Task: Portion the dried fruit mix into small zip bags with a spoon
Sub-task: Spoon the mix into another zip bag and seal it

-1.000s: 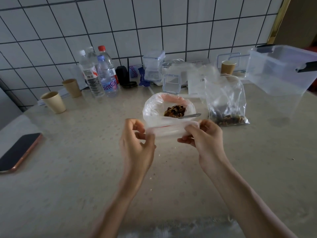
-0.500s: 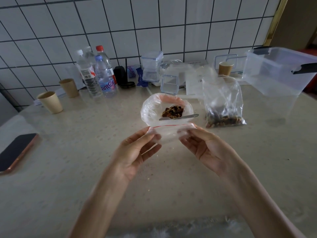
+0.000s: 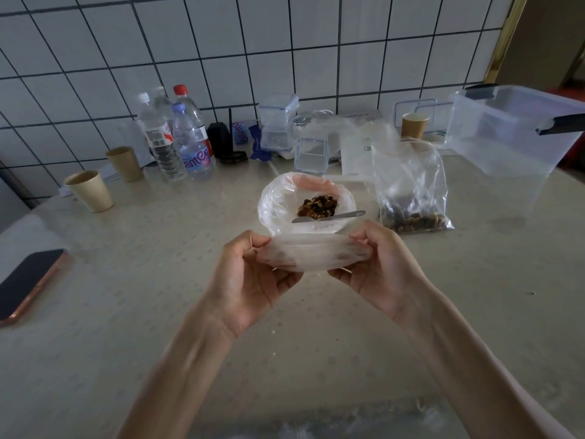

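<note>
Two bare forearms reaching in from the bottom edge, no sleeves, left hand (image 3: 253,280) and right hand (image 3: 384,270) without rings, watch, bracelet or gloves

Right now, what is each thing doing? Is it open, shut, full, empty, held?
Small clear zip bag: empty, held in both hands.
Left hand: grips the bag's left end.
Right hand: grips its right end.
Bag-lined bowl: open, dried fruit mix inside.
Metal spoon: lying in the bowl, unheld.
Clear fruit bag: upright, fruit at bottom.
Big clear plastic tub: open, looks empty.
</note>
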The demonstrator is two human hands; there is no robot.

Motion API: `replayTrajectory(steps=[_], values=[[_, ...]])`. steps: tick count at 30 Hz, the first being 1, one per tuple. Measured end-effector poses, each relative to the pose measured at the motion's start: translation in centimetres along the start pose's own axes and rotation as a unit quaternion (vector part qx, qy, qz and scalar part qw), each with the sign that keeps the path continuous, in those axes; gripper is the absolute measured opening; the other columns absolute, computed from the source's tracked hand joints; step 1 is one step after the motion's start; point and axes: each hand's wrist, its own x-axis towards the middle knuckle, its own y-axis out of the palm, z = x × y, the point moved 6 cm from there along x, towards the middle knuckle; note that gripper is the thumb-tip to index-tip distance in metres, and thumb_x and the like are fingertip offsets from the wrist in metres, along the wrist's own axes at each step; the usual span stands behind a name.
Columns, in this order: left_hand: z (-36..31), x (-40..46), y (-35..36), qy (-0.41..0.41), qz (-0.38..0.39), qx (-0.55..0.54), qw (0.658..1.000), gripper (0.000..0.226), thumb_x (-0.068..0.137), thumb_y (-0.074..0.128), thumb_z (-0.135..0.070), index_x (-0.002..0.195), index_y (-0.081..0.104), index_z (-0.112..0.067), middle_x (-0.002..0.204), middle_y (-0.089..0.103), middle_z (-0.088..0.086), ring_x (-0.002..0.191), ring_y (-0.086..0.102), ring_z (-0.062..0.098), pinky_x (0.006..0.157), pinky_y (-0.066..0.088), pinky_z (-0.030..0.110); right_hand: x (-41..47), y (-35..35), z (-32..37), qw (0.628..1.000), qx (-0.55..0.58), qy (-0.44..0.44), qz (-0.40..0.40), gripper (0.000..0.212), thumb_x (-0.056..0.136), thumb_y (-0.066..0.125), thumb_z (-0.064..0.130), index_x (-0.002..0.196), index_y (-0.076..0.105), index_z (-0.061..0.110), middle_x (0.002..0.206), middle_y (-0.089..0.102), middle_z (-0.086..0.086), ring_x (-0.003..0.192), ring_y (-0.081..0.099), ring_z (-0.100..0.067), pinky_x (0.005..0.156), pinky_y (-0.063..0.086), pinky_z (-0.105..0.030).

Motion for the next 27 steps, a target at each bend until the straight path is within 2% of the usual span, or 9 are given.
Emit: replayTrajectory(steps=[4,6,9,11,14,16,18,22,27], values=[[-0.3,-0.1,0.1,0.09,-0.016,0.198,0.976,0.029,0.074,0.081,-0.012,0.101,0.08,-0.003,0.102,0.078,0.013,0.095,0.076,0.024,0.089,0.063,0.034,-0.3,-0.3,0.4,0.997,-0.057,-0.032,0.037,0.015,0.085,0.07,0.02,0.093,0.081,0.014,0.097,0.072,-0.01,0.086,0.068,-0.02,0.079,0.054,-0.035],[-0.9,-0.2,-0.2,0.157,-0.084,0.304,0.936,0.034,0.07,0.089,-0.003,0.102,0.076,-0.001,0.103,0.08,0.014,0.099,0.077,0.029,0.087,0.064,0.035,-0.4,-0.6,0.2,0.987,-0.15,-0.049,0.038,0.034,0.075,0.083,0.023,0.104,0.079,0.003,0.103,0.075,-0.016,0.093,0.07,-0.022,0.085,0.055,-0.036],[-1.2,0.0,-0.3,0.24,-0.174,0.348,0.889,0.029,0.077,0.087,0.0,0.097,0.068,0.006,0.093,0.076,0.018,0.085,0.078,0.027,0.068,0.065,0.033,-0.4,-1.2,0.2,0.957,-0.262,-0.099,-0.07,0.041,0.072,0.085,0.019,0.1,0.073,-0.008,0.097,0.077,-0.017,0.088,0.072,-0.02,0.082,0.057,-0.032],[-1.1,0.2,0.0,0.272,-0.2,0.368,0.866,0.028,0.082,0.083,-0.003,0.097,0.063,0.008,0.09,0.072,0.019,0.074,0.077,0.021,0.061,0.065,0.036,-0.4,-1.4,0.3,0.946,-0.264,-0.124,-0.14,0.017,0.08,0.08,0.011,0.09,0.075,-0.002,0.085,0.077,-0.01,0.078,0.07,-0.018,0.074,0.059,-0.03],[-1.3,0.1,0.3,0.312,-0.207,0.415,0.829,0.011,0.09,0.075,-0.006,0.092,0.064,-0.009,0.078,0.071,-0.006,0.06,0.072,0.014,0.058,0.065,0.046,-0.5,-1.4,0.6,0.932,-0.277,-0.137,-0.191,0.006,0.084,0.072,0.006,0.083,0.074,0.011,0.075,0.075,-0.001,0.066,0.069,-0.012,0.07,0.063,-0.034],[-2.0,-0.7,0.7,0.368,-0.22,0.481,0.764,0.021,0.09,0.073,-0.005,0.093,0.057,-0.018,0.085,0.068,-0.013,0.06,0.071,0.014,0.058,0.063,0.049,-0.6,-1.3,1.1,0.912,-0.319,-0.151,-0.209,0.009,0.084,0.069,0.007,0.088,0.069,0.015,0.067,0.071,0.007,0.062,0.068,-0.01,0.066,0.062,-0.035],[-2.8,-1.7,1.5,0.43,-0.224,0.582,0.653,0.03,0.086,0.075,-0.004,0.097,0.052,-0.018,0.098,0.059,-0.013,0.066,0.065,0.01,0.059,0.058,0.047,-0.9,-1.4,2.3,0.872,-0.384,-0.196,-0.231,0.012,0.082,0.067,0.008,0.085,0.064,0.018,0.063,0.065,0.01,0.058,0.061,-0.005,0.054,0.055,-0.025],[-2.8,-2.7,3.6,0.475,-0.147,0.705,0.506,0.036,0.078,0.068,0.011,0.098,0.051,-0.013,0.118,0.052,0.003,0.082,0.054,0.016,0.055,0.051,0.038,-1.3,-0.5,3.5,0.768,-0.56,-0.245,-0.192,0.025,0.081,0.07,0.005,0.09,0.056,0.023,0.099,0.058,0.006,0.086,0.054,-0.006,0.064,0.036,-0.009],[-2.6,-1.4,4.5,0.358,-0.028,0.78,0.512,0.048,0.079,0.054,0.019,0.084,0.06,-0.028,0.136,0.061,-0.011,0.113,0.064,0.016,0.082,0.058,0.035,-1.7,2.1,3.8,0.712,-0.629,-0.31,-0.035,0.042,0.079,0.058,-0.015,0.09,0.051,0.024,0.109,0.055,0.006,0.099,0.056,-0.01,0.078,0.049,-0.028]])
